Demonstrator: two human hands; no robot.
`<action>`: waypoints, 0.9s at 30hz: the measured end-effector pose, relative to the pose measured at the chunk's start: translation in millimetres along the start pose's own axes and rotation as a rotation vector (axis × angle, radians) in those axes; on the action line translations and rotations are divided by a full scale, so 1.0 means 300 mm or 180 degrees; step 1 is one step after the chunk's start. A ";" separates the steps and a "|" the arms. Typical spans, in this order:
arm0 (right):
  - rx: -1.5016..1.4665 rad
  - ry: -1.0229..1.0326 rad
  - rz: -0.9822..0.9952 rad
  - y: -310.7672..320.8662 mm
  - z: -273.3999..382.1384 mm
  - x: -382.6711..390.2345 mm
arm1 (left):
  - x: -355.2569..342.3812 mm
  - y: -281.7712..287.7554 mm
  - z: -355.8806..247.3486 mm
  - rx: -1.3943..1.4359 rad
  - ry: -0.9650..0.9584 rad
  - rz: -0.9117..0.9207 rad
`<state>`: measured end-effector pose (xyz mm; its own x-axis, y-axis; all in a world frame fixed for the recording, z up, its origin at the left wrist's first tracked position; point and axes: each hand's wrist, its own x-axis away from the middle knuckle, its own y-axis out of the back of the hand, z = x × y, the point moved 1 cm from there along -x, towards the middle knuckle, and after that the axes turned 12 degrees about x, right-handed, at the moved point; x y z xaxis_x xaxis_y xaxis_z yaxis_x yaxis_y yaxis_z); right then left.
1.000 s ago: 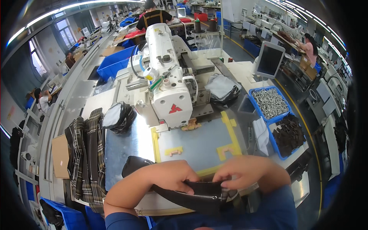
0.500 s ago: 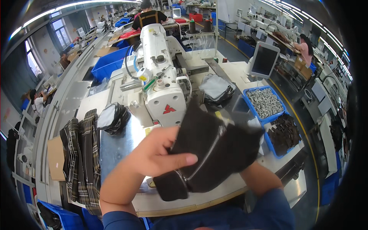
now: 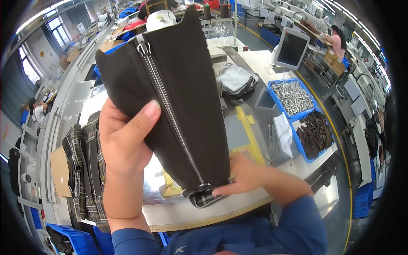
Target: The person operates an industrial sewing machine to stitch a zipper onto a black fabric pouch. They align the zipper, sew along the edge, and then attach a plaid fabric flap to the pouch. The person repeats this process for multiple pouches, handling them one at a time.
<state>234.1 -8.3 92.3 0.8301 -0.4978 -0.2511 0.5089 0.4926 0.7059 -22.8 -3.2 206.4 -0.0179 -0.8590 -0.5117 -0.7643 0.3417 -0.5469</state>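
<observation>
A dark brown fabric panel [image 3: 191, 85] is held up before me, with a silver metal zipper [image 3: 163, 97] running down its length. The zipper's pull is near the top end. My left hand [image 3: 127, 136] grips the panel's left edge, thumb flat on the front and fingers behind. At the bottom, my right hand [image 3: 245, 174] pinches the lower right corner. A second zipper edge curls there, and a bit of plaid lining [image 3: 205, 198] shows inside the fold.
Behind the panel, a white sewing machine [image 3: 160, 19] is mostly hidden. Plaid fabric pieces [image 3: 87, 170] hang at the left. To the right are a stack of pieces [image 3: 238, 80], metal hardware [image 3: 292, 97] and small dark strips [image 3: 314, 134] in blue trays, and a screen [image 3: 292, 49].
The panel has been raised and turned upright, its zipper face now toward me. My left hand has moved left and up with it; my right hand has come into sight at its lower end.
</observation>
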 end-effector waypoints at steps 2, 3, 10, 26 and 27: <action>-0.0214 -0.0195 0.0043 -0.011 0.004 -0.022 | 0.002 -0.012 -0.002 -0.0058 -0.0076 0.0060; -0.0290 -0.0224 0.0034 -0.027 -0.007 -0.026 | -0.002 -0.006 -0.001 -0.0079 -0.0125 0.0157; -0.1520 -0.0713 0.0443 -0.120 -0.051 -0.015 | -0.025 0.056 -0.022 -0.0214 -0.0343 0.0279; -0.1799 -0.0772 -0.1377 0.042 -0.140 -0.200 | 0.192 0.212 0.317 -0.1189 0.1171 -0.0154; -0.1733 -0.0755 -0.1332 0.052 -0.124 -0.204 | 0.192 0.208 0.309 -0.1177 0.1144 -0.0147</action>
<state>199.7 56.4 93.8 0.5007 -0.8334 -0.2341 0.8656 0.4816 0.1370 -11.8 3.9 81.2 -0.1495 -0.9690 -0.1969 -0.9451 0.1985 -0.2594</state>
